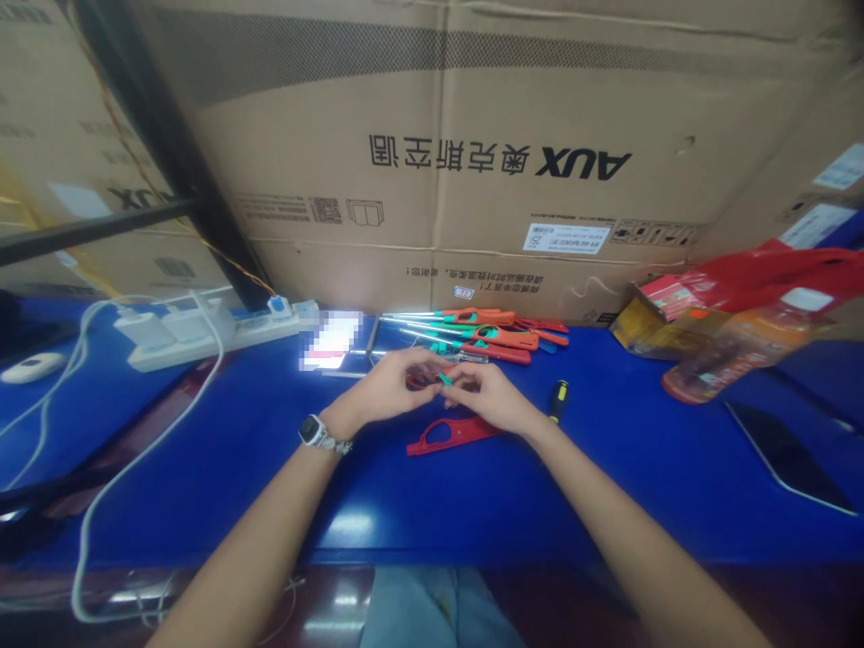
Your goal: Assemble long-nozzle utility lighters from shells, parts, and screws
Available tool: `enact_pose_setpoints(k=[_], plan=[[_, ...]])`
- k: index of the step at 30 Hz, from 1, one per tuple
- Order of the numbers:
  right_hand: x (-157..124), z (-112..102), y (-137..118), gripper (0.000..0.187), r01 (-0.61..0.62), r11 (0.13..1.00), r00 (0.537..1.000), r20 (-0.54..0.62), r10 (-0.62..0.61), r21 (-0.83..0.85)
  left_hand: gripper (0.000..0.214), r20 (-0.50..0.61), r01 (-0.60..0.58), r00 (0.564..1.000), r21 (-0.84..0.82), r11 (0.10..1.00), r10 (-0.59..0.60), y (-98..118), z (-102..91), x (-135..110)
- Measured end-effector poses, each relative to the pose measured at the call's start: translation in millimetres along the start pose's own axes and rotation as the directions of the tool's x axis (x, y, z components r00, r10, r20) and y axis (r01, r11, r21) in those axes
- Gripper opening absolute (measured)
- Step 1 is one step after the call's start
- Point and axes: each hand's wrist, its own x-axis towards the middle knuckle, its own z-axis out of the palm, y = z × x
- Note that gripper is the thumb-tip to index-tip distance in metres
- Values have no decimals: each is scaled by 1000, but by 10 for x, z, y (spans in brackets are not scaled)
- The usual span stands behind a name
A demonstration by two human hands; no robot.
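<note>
My left hand [388,387] and my right hand [492,396] meet over the table, fingertips closed together. Between them shows a small green plastic piece [445,380], pinched by my right fingers. Something red, apparently part of a lighter body, is partly visible inside my left fingers. Just below lies a red lighter shell half [465,435] with an oval finger opening, its right end under my right hand. Behind my hands, several long-nosed gas lighters [496,335] in orange, red and green lie in a pile. A black and yellow screwdriver [559,400] rests right of my right hand.
A lit screen [334,340] and a white power strip [222,335] with cables stand at the left. On the right are a drink bottle [746,349], a yellow box [631,319], a red bag [762,270] and a phone [789,457]. A large cardboard box [472,108] walls off the back.
</note>
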Motion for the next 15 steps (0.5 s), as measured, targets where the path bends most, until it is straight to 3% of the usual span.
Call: enact_pose_setpoints(k=[3,8,11,15], plan=[[37,38,-15,32,-71,961,997,10,71,267,31,34,-6,999,-51,999,8,61,-41,-12],[59,58,3,38,-126,878,991,13,135,462,35,-2,-17,1000,1,1000,17,56,-57,-14],[56,83,5,38,-151,844,986,19,165,515,30,-13,-58,998,56,997,59,26,-49,-7],[52,110,-8,41,-149,869,985,-3,171,472,21,-37,-78,996,83,993,82,1,-63,7]])
